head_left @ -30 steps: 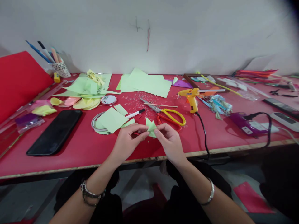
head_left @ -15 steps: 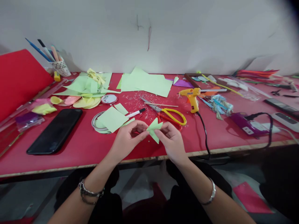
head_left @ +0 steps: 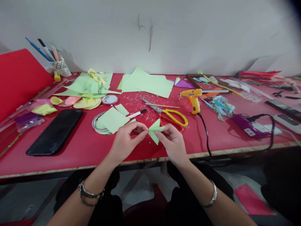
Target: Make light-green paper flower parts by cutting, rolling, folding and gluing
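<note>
Between my two hands is a small piece of folded light green paper point(head_left: 154, 131), with pointed flaps fanning out to the top, right and bottom. My left hand point(head_left: 128, 138) pinches its narrow left tip between thumb and forefinger. On the right side, my right hand point(head_left: 172, 141) grips a flap with thumb and fingers. The paper is held above the front part of the red table point(head_left: 94, 161). Just behind it lie open scissors point(head_left: 175, 118) with yellow and red handles. Green paper squares point(head_left: 114, 120) and a white marker with a black cap point(head_left: 136, 114) lie beyond my left hand.
A yellow glue gun point(head_left: 193, 99) stands at right, its black cord running over the table edge. Beside it are tassels point(head_left: 219, 106) and a purple power adapter point(head_left: 251, 125). A black phone point(head_left: 55, 131) lies at left. Green sheets point(head_left: 147, 83) lie along the wall.
The flaps of the folded green paper have spread slightly, the right one now pointing more sideways. Both hands stay almost in place, still gripping it.
</note>
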`<action>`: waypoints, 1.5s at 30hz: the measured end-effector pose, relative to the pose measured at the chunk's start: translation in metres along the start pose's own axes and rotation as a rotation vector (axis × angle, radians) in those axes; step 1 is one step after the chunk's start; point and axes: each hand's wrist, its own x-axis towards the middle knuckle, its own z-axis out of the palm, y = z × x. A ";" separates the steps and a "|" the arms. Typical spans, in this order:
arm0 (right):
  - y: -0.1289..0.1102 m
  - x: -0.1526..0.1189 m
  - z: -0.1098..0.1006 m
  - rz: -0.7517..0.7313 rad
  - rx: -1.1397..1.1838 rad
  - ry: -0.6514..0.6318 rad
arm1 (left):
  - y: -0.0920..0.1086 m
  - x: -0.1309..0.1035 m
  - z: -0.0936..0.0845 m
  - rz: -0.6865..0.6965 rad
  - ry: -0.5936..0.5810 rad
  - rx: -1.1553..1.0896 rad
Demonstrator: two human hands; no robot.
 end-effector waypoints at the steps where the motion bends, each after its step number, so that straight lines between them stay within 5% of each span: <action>1: 0.000 0.000 0.000 0.000 -0.005 -0.009 | 0.000 0.000 0.000 0.017 0.006 0.017; 11: -0.003 -0.001 0.001 0.005 -0.088 -0.020 | 0.001 0.001 -0.002 0.153 -0.017 0.144; 17: -0.004 -0.002 0.001 0.058 -0.085 -0.033 | 0.000 0.000 -0.002 -0.008 -0.060 0.010; 20: -0.004 -0.003 0.000 0.066 -0.099 -0.063 | -0.002 0.001 0.000 -0.094 -0.190 -0.015; 23: -0.004 -0.003 0.001 0.066 -0.087 -0.097 | -0.002 0.001 0.002 -0.068 -0.255 0.068; 27: -0.006 -0.002 0.002 0.047 -0.097 -0.088 | 0.000 0.001 0.003 -0.005 -0.200 0.185; 45: -0.002 -0.002 0.003 0.021 -0.105 -0.027 | -0.002 -0.001 0.005 -0.049 -0.299 0.164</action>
